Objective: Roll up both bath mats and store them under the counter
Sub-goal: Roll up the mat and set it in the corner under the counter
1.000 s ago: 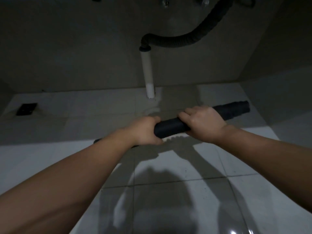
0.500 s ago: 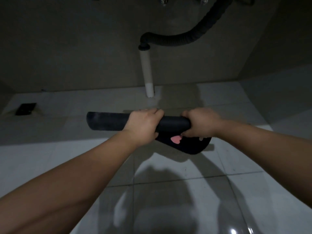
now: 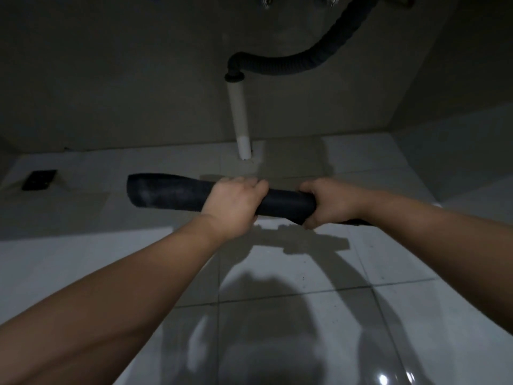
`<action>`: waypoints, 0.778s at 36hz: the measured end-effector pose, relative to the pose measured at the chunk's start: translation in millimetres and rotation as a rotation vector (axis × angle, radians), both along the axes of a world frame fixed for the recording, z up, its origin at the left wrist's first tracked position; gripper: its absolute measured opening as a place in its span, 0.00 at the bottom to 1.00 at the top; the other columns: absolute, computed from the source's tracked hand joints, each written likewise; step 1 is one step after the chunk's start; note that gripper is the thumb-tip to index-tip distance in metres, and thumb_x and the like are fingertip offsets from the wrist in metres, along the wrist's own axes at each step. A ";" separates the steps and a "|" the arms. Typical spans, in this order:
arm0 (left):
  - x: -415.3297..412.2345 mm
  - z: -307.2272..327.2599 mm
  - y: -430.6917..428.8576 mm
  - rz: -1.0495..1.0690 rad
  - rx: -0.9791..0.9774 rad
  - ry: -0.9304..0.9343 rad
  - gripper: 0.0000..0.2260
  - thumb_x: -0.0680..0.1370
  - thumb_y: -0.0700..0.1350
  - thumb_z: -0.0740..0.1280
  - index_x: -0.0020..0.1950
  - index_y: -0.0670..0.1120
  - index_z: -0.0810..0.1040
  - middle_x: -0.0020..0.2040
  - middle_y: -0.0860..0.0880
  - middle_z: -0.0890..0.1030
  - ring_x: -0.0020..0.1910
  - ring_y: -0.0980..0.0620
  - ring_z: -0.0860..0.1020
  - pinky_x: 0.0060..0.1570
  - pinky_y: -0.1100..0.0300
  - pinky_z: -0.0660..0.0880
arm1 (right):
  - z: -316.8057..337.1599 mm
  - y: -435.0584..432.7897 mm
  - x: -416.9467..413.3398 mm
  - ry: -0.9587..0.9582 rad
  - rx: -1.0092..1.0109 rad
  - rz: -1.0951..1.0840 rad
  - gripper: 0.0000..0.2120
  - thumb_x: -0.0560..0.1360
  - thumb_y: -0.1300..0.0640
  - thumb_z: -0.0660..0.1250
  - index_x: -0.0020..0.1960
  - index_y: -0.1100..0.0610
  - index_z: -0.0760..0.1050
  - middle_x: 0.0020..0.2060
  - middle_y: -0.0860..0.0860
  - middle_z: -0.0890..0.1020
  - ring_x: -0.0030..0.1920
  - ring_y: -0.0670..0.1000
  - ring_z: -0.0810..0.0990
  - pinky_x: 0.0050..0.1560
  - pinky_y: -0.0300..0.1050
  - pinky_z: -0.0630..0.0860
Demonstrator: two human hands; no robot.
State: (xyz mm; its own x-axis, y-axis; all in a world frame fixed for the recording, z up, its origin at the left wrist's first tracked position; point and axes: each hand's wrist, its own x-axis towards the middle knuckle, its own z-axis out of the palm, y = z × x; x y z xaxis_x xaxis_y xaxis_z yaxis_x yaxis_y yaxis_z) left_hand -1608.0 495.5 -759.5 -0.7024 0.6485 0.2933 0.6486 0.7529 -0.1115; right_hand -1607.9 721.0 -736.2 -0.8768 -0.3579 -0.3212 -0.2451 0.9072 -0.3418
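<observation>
We grip the rolled mat [image 3: 172, 194] with left hand [image 3: 234, 204] and right hand [image 3: 330, 204], fingers wrapped tight; loosening could let it unroll.

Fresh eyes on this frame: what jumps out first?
The dark rolled bath mat at mid-frame, held level above the pale tiled floor, with the left hand and right hand both closed around it. Behind it, a white drain pipe rises from the floor to a black corrugated hose curving off to the upper right. A small dark floor drain sits at far left.
</observation>
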 end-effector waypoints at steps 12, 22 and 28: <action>-5.5 5.0 12.5 0.090 0.069 -0.442 0.19 0.65 0.55 0.71 0.53 0.53 0.71 0.49 0.50 0.78 0.45 0.47 0.77 0.38 0.56 0.68 | -12.3 1.5 16.6 0.455 0.208 0.090 0.14 0.64 0.47 0.69 0.49 0.47 0.73 0.39 0.48 0.81 0.38 0.53 0.79 0.32 0.43 0.67; -4.6 -3.5 13.8 0.025 0.053 -0.375 0.14 0.69 0.53 0.68 0.53 0.56 0.72 0.47 0.54 0.80 0.45 0.50 0.78 0.37 0.57 0.67 | -5.4 15.4 19.0 0.031 0.093 0.005 0.21 0.60 0.51 0.75 0.51 0.48 0.73 0.42 0.48 0.80 0.41 0.51 0.79 0.37 0.46 0.75; -2.5 2.1 51.4 0.005 0.066 -0.380 0.18 0.69 0.49 0.70 0.57 0.53 0.72 0.53 0.50 0.78 0.53 0.47 0.74 0.55 0.52 0.65 | -5.8 44.6 29.0 -0.051 -0.031 -0.211 0.17 0.59 0.53 0.77 0.45 0.49 0.75 0.39 0.49 0.81 0.39 0.51 0.80 0.41 0.48 0.79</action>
State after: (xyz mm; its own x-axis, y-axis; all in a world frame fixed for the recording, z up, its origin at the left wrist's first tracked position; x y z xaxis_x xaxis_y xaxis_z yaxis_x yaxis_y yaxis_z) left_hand -1610.5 547.0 -757.3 -0.7719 0.6336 0.0527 0.6311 0.7534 0.1849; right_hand -1578.9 765.6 -742.0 -0.9164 -0.1784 -0.3582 -0.0324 0.9253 -0.3778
